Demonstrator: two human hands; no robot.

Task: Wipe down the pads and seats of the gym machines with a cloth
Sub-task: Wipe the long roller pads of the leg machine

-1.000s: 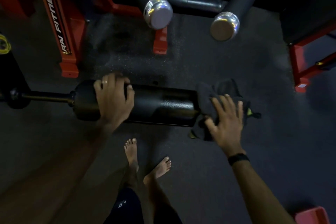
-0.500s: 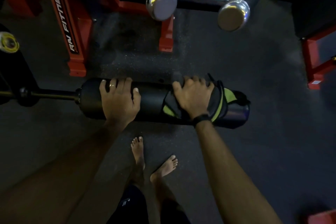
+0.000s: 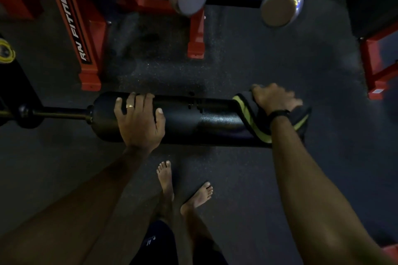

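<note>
Head view: left hand (image 3: 140, 122) clasps the roller pad (image 3: 193, 120), right hand (image 3: 273, 101) presses the cloth (image 3: 249, 118) around its end; other pads look unwiped.

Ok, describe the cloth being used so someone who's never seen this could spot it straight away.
Find the long black roller pad lying crosswise above the bare feet. Follow it to its right end, where the right hand presses down. The cloth is wrapped around that end: dark fabric with a yellow-green edge stripe, the only soft thing there.
</note>
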